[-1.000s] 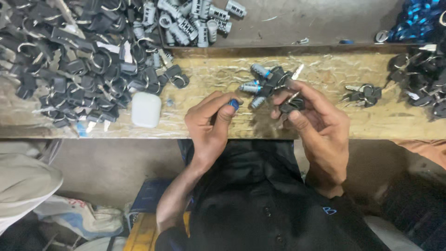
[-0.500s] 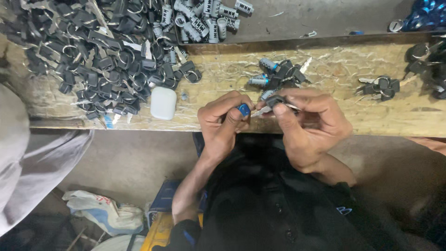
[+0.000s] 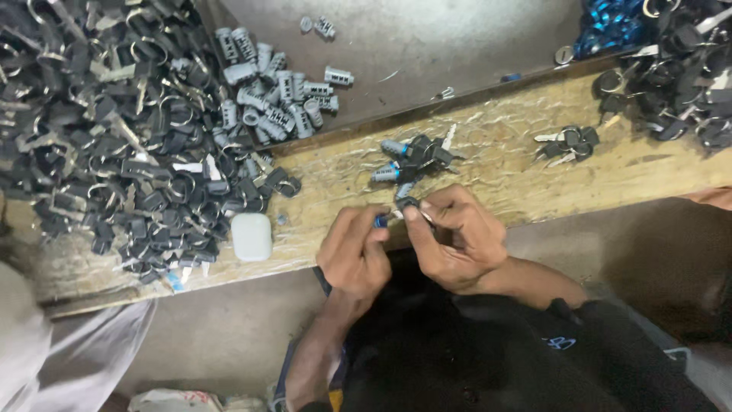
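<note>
Grips at frame centre: left hand pinches a blue-capped lock cylinder, right hand pinches a black-headed key, above the wooden worktop.

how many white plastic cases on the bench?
1. The white rounded case lies on the wooden bench, at the near edge of the big pile of black keys, left of the left hand. The pile may hide others.

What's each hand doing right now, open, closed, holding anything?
Left hand: closed, pinching a small blue-capped lock cylinder.
Right hand: closed, pinching a black-headed key against the cylinder.
</note>
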Available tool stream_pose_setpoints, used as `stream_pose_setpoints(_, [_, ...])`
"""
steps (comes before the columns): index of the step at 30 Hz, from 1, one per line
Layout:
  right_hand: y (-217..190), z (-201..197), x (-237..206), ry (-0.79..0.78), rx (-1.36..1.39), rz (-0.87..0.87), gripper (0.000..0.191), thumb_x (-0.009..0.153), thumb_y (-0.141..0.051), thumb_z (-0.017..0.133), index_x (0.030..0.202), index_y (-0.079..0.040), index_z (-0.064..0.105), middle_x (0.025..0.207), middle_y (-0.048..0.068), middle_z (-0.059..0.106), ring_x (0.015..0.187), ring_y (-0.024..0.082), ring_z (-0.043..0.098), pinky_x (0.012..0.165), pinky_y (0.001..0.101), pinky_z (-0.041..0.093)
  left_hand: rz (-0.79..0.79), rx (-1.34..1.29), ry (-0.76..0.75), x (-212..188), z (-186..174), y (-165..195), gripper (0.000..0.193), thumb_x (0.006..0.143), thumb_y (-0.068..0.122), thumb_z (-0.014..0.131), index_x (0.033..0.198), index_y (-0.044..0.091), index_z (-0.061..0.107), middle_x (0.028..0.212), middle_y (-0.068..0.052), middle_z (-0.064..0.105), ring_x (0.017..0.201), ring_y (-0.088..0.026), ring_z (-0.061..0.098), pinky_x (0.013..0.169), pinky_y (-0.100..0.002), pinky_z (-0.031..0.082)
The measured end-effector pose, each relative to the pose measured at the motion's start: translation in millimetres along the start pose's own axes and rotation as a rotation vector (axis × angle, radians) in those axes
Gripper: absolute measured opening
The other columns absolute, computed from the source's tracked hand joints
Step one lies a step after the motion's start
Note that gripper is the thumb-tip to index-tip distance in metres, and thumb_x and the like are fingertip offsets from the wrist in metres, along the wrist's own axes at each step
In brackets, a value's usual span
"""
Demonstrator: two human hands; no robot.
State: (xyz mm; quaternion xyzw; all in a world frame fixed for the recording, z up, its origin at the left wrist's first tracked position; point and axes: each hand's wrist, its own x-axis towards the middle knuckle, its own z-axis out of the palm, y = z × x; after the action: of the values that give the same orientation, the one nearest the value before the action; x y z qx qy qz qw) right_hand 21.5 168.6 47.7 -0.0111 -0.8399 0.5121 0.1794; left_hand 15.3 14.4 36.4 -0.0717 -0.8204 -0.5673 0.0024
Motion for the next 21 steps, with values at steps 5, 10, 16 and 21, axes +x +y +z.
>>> stream_pose_setpoints(5, [8,15,-30,0.128,0.211,0.196,0.021,0.098,0.009,0.069,0.1,-0.003,0.052,0.088,0.015,0.069,0.068,0.011,0.063,0.056,0.0235,0.049,0.114,0.086,0.13,19,7,17,0.019,0.098,-0.003,0.063,0.116,-0.002,0.066,0.098,-0.015,0.067,0.083,-0.03,0.07,0.073,-0.034,0.057])
stream_pose_setpoints(10, [15,12,-19,0.216,0.277,0.257,0.019,0.099,0.01,0.065,0.109,0.001,0.052,0.096,0.016,0.069,0.073,0.012,0.066,0.061,0.0255,0.053,0.0,-0.078,-0.172,52,-7,11,0.018,0.094,-0.005,0.072,0.112,-0.005,0.07,0.088,-0.014,0.065,0.073,-0.026,0.066,0.065,-0.03,0.051])
stream_pose_setpoints(16, [16,-10,12,-0.02,0.027,-0.058,0.024,0.09,0.011,0.072,0.105,0.004,0.055,0.089,0.019,0.07,0.07,0.018,0.067,0.062,0.0276,0.053,-0.062,-0.387,-0.335,68,-9,-11,0.014,0.095,-0.002,0.069,0.109,-0.005,0.07,0.09,-0.012,0.07,0.076,-0.018,0.067,0.068,-0.027,0.052])
stream_pose_setpoints(21, [19,-8,31,-0.131,-0.082,-0.156,0.026,0.084,0.014,0.077,0.1,0.007,0.056,0.084,0.022,0.069,0.068,0.022,0.07,0.062,0.0291,0.055,-0.372,-0.472,-0.147,58,10,-8,0.013,0.097,0.003,0.067,0.106,-0.005,0.072,0.084,-0.014,0.07,0.064,-0.022,0.061,0.059,-0.028,0.047])
